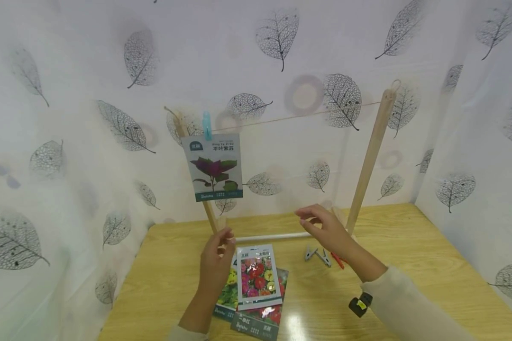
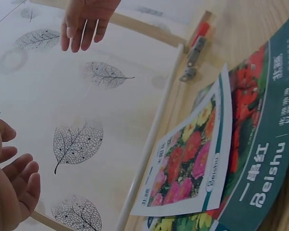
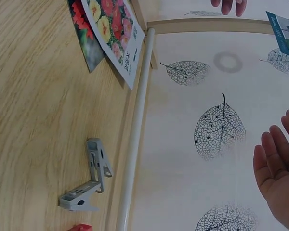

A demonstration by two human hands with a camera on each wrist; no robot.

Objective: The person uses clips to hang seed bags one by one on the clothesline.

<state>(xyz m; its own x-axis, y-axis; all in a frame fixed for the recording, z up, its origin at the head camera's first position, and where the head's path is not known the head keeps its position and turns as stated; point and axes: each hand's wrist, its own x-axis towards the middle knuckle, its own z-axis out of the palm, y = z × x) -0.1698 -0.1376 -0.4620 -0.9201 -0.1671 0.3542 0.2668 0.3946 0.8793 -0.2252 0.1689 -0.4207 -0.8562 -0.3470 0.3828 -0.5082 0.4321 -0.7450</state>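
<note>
My left hand [image 1: 216,260] is raised just left of a pile of seed packets, its fingers loosely bent and holding nothing. Farther right, my right hand [image 1: 328,229] hovers above the clothespins, also holding nothing. A seed packet with a purple-leaved plant [image 1: 215,170] hangs from the string [image 1: 290,117] by a light blue clothespin [image 1: 206,125]. On the table, a white-bordered flower packet [image 1: 259,279] lies over a red-flower packet [image 2: 253,144] and a yellow-flower packet [image 1: 225,303]. Two grey clothespins [image 3: 98,163] lie near a red clothespin [image 1: 338,260].
The string runs between a left wooden post [image 1: 210,218] and a right wooden post [image 1: 372,158]. A white rod [image 1: 277,236] joins them low down, behind the packets. A leaf-patterned curtain [image 1: 187,61] surrounds the back and sides of the wooden table [image 1: 162,284].
</note>
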